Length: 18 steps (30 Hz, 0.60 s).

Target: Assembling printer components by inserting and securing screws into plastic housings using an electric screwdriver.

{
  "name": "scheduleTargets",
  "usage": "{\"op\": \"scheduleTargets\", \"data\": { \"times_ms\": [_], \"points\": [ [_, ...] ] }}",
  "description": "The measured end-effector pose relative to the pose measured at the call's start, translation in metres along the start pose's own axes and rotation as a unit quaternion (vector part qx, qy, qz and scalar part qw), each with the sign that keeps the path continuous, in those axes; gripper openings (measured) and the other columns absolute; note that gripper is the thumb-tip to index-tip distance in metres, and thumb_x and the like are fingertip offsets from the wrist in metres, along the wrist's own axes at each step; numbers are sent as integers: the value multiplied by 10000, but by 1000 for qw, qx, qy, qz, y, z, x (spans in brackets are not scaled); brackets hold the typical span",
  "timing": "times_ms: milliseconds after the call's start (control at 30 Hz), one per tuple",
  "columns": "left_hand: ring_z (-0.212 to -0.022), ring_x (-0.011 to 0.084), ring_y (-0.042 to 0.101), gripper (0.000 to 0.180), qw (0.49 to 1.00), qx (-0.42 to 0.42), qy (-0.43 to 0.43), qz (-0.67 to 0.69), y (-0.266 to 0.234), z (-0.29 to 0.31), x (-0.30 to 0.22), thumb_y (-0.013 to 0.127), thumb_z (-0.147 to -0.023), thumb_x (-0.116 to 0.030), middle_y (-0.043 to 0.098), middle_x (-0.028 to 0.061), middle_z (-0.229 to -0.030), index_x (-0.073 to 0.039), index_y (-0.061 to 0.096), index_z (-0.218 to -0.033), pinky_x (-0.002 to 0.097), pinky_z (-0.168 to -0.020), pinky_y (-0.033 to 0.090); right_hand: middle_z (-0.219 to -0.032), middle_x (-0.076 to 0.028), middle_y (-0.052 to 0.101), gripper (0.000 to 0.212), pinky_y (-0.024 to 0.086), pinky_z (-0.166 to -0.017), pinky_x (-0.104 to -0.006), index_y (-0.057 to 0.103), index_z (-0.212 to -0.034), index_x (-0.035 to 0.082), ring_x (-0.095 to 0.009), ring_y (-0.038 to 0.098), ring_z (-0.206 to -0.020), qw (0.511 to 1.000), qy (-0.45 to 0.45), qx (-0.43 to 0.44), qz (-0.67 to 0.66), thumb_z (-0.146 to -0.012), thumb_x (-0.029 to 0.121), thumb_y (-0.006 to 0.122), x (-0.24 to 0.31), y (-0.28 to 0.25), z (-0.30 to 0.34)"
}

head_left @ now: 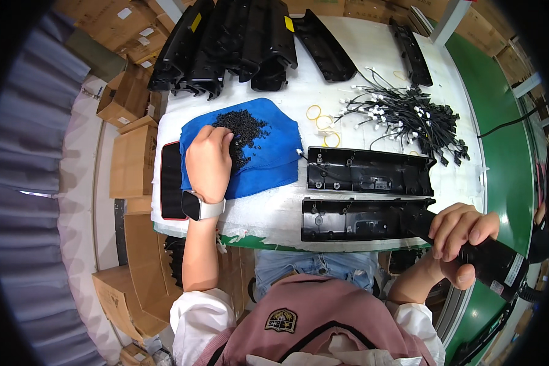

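My left hand (210,160), with a watch at the wrist, is over a blue cloth (277,125). Its fingers are curled together at the edge of a pile of small black screws (243,129); what they pinch, if anything, is hidden. My right hand (460,239) is wrapped round a black electric screwdriver (494,262). The tool points left, its front end over the right part of a black plastic housing (354,221) lying open side up at the table's near edge. A second such housing (366,172) lies just beyond it, with a small white connector at its left end.
A heap of black cables with white connectors (415,119) lies at the right. Yellow rubber bands (324,122) are left of it. More black housings (238,46) are stacked at the back. A red-edged phone (172,183) lies partly under the cloth. Cardboard boxes (134,158) stand left of the table.
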State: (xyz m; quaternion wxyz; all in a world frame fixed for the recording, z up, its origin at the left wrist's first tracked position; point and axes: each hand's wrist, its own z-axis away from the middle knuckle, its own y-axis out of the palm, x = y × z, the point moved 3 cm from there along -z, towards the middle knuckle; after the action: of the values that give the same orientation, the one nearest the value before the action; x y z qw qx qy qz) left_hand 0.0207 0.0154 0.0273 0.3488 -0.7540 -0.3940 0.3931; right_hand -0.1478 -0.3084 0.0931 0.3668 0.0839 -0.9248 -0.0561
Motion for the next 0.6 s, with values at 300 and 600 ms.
{"op": "scheduleTargets", "data": {
  "times_ms": [300,600],
  "points": [
    [-706,103,596,80,812,204,-82,540,9,22,-73,659,-800,9,630,66,-837,22,670,-878,226,-639,465,-649,23,612,440,498,-548,-259,423,-1048,117,-104,590,-491,984,-74,6,-161,-832,334,738,-6,12,-24],
    [-720,162,603,91,788,282,129,532,8,28,-127,696,-757,31,638,69,-823,2,679,-842,267,-633,484,-586,21,605,346,493,-471,-234,467,-979,79,-72,559,-420,955,-126,-45,-265,-815,220,738,-9,23,-32]
  ]
}}
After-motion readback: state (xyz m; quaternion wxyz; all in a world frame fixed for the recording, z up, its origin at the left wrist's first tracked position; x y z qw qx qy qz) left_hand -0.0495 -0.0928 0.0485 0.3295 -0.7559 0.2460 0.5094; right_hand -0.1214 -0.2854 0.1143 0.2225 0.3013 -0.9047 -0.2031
